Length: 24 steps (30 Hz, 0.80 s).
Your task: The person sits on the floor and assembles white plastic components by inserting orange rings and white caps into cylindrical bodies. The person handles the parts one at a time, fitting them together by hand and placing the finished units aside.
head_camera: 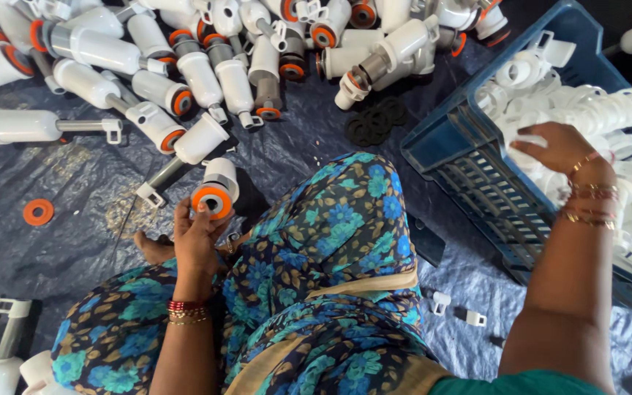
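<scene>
while the left hand (197, 238) grips a white cylinder (215, 189), the right hand (554, 146) closes on white clips (587, 110).

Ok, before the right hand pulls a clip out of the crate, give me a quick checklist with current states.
1. Left hand has the white cylinder gripped, orange ring end facing up: ok.
2. Right hand is inside the blue crate, on the white clips: ok.
3. One single clip pinched: cannot tell, the fingers hide it.
4. Orange ring seated flush on the cylinder: ok, as far as visible.
5. Spare black washers on the tarp in front of the knee: ok.
</scene>
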Available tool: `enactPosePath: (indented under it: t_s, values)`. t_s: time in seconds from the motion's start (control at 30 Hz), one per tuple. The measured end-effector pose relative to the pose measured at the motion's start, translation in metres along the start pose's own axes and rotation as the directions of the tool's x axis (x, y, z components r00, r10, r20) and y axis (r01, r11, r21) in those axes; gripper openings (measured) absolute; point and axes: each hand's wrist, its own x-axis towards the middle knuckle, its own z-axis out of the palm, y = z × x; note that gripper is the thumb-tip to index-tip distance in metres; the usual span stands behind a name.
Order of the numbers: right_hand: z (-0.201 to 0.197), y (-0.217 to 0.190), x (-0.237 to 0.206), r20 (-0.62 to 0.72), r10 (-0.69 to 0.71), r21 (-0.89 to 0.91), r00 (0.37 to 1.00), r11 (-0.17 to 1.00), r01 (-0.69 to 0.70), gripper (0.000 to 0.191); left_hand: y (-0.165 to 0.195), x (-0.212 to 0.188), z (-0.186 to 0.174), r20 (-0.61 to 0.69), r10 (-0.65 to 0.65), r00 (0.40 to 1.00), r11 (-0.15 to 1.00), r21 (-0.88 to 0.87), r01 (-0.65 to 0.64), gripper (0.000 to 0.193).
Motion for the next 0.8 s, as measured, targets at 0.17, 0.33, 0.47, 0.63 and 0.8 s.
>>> enactPosePath:
  t_s: [0.17,0.33,0.47,0.63,0.8]
  values:
    - [0.003,0.012,-0.028,-0.111,-0.293,0.049,0.95,0.953,0.299,0.057,0.003,-0.001,0.004,0.011,-0.051,0.999,0.999,-0.016,0.051,0.03]
    - [0.012,0.023,-0.03,-0.12,-0.302,-0.054,0.946,0.953,0.298,0.048,0.002,0.002,0.003,-0.019,-0.088,0.996,0.996,-0.015,0.088,0.031]
    - [0.018,0.022,-0.037,-0.298,-0.186,-0.112,0.936,0.981,0.159,0.04,0.002,0.005,0.002,0.001,-0.085,0.996,0.995,-0.044,0.085,0.033]
    - [0.012,-0.017,-0.042,-0.616,0.135,0.078,0.776,0.991,-0.11,0.025,0.001,0.007,-0.001,0.012,-0.115,0.993,0.992,-0.041,0.116,0.042]
    - [-0.004,-0.159,-0.025,-0.46,0.246,0.826,0.853,-0.234,0.513,0.035,0.0,0.01,-0.003,0.038,-0.102,0.994,0.994,-0.024,0.103,0.043]
